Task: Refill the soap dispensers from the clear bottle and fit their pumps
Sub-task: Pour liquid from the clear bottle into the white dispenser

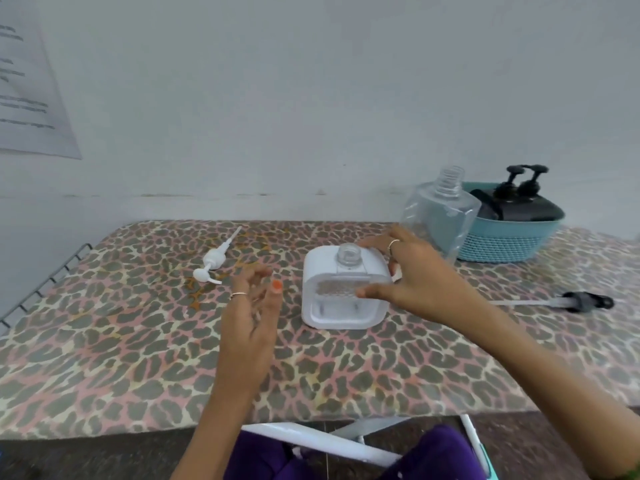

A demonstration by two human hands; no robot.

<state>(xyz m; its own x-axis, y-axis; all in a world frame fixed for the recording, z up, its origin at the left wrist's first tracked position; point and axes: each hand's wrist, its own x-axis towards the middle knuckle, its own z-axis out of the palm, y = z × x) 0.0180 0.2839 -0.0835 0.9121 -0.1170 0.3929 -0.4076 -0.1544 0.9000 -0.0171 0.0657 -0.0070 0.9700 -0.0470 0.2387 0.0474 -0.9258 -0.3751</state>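
A white square soap dispenser [341, 308] stands mid-table, its clear threaded neck uncapped. My right hand [412, 277] grips its right side, thumb on the front and fingers over the back. My left hand [251, 313] hovers just left of it, fingers apart and holding nothing. The clear bottle [440, 213] stands tilted behind my right hand with no cap; its base is hidden. A white pump [212, 263] lies on the table at the left. A black pump [581, 301] with a clear tube lies at the right.
A teal basket [502, 245] at the back right holds two dark dispensers [519, 202] with black pumps fitted. The table has a leopard-print cover [138, 358]. A wire rack edge [41, 285] runs along the left. A white wall is close behind.
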